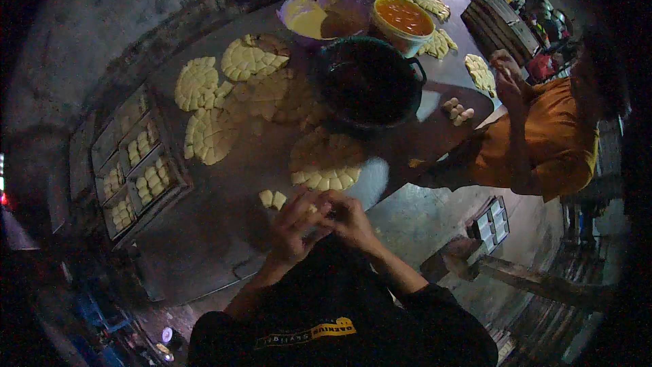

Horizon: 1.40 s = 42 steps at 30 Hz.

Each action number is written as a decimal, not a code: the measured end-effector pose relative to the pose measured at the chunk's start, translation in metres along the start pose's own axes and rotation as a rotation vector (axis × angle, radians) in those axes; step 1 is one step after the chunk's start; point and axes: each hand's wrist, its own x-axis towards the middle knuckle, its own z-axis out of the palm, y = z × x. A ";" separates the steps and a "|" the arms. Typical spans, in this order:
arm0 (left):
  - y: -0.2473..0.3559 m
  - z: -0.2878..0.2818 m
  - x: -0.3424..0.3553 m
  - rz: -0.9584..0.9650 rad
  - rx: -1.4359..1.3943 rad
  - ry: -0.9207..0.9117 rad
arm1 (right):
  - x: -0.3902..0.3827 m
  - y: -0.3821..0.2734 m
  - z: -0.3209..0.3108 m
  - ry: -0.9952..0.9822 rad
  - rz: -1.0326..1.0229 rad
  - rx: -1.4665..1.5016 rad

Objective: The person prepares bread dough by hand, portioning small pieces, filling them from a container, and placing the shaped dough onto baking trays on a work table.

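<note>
My left hand and my right hand meet at the table's near edge, fingers closed together. A bit of pale dough shows between their fingertips. Just beyond the left fingers lie a few small cut dough pieces. Past my hands sits a flat round of dough, cut into wedge-like pieces, half in shadow. More cut dough rounds are spread farther off to the left, some closer to the tray.
A divided tray of shaped dough stands at the left. A dark basin, a purple basin with pale contents and a bucket of orange filling stand at the back. At right, a co-worker in orange stands near small dough balls.
</note>
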 end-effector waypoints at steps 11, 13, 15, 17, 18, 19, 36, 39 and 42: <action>-0.008 0.038 0.013 0.154 -0.675 -0.046 | 0.004 -0.046 -0.031 -0.590 0.229 0.510; -0.017 0.045 -0.006 0.017 -0.669 -0.127 | 0.013 -0.050 -0.045 -0.768 0.355 0.345; -0.019 0.052 -0.010 -0.106 -0.623 -0.068 | 0.037 -0.063 -0.055 -0.784 0.328 0.194; -0.007 0.059 0.010 -0.204 -0.544 0.241 | 0.071 -0.086 -0.069 -0.705 0.196 -0.174; 0.001 0.060 0.018 -0.251 -0.479 0.448 | 0.089 -0.096 -0.079 -0.612 0.065 -0.443; 0.001 0.058 0.017 -0.344 -0.567 0.471 | 0.110 -0.077 -0.088 -0.404 0.121 -0.116; -0.030 -0.002 -0.102 -0.968 -0.631 0.667 | 0.232 -0.005 -0.176 -0.437 -0.036 -1.333; -0.037 -0.009 -0.098 -0.915 -0.665 0.621 | 0.218 -0.026 -0.156 -0.469 -0.167 -1.456; -0.036 -0.017 -0.085 -0.829 -0.750 0.597 | 0.216 -0.026 -0.147 -0.396 -0.016 -1.449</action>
